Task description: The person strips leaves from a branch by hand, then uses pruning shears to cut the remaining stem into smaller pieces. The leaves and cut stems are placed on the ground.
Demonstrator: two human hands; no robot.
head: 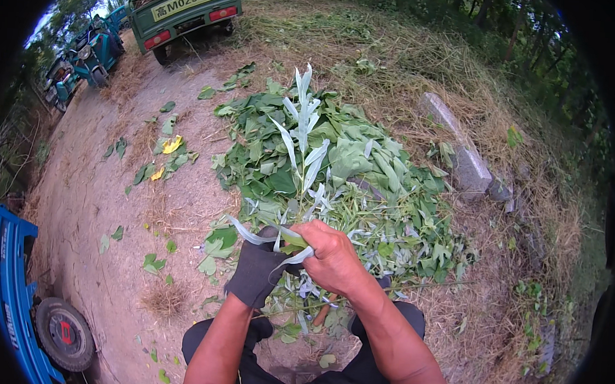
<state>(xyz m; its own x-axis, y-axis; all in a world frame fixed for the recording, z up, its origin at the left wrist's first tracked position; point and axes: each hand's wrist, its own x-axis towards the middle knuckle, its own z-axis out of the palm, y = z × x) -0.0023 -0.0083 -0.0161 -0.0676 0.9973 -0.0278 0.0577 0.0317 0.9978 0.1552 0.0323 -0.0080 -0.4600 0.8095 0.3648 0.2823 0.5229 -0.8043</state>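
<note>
A leafy branch (304,120) with long, narrow, pale leaves stands up in front of me, its lower part between my two hands. My left hand (257,266), in a dark glove, is closed around the stem. Bare, my right hand (330,255) touches it and has its fingers closed on leaves of the same branch. Beyond and below the hands lies a wide pile of green leaves (282,178), with narrow pale leaves scattered over its near part. Between my legs, an orange-brown object (323,312) shows partly under leaves; its kind is unclear.
A green cargo vehicle (191,17) stands at the upper left, with blue three-wheelers (95,54) beyond it. A blue cart (12,292) with a wheel is at the lower left. Stone blocks (470,171) lie right of the pile, among dry grass. Loose leaves dot the dirt ground.
</note>
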